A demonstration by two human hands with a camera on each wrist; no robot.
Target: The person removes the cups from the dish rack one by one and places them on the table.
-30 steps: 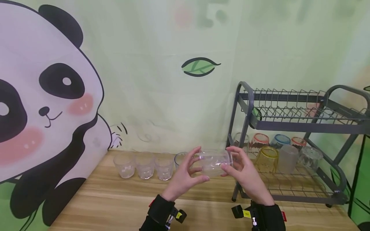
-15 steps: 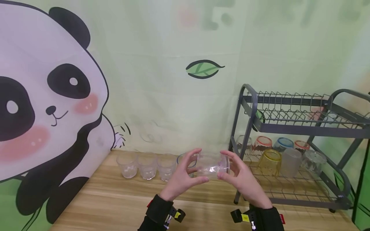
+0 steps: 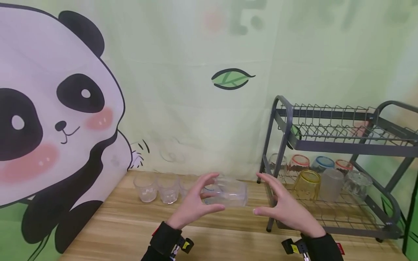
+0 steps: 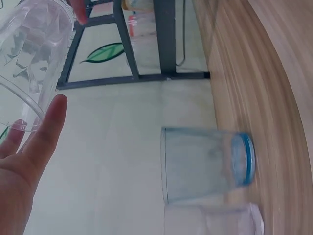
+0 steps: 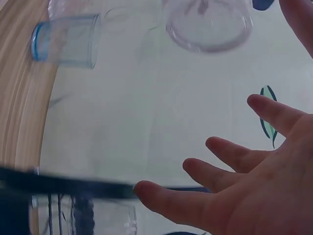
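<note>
A clear drinking glass (image 3: 232,194) lies sideways in the air, one end held between the thumb and fingers of my left hand (image 3: 193,203). Its faceted wall (image 4: 34,58) shows up close in the left wrist view. My right hand (image 3: 289,208) is apart from it on the right, fingers and thumb spread with nothing between them. In the right wrist view the glass's round rim (image 5: 210,46) faces that hand. Behind the left hand, a glass with a blue base (image 4: 195,164) stands on the table, mostly covered in the head view.
Several clear glasses (image 3: 168,188) stand in a row along the wall on the wooden table (image 3: 137,232). At the right is a grey two-tier dish rack (image 3: 346,145); its lower shelf bears upturned glasses, among them a yellow one (image 3: 307,185) and a frosted one (image 3: 331,185).
My right hand has let go of the glass and moved away to the right. The left hand has shifted left, carrying the glass with it.
</note>
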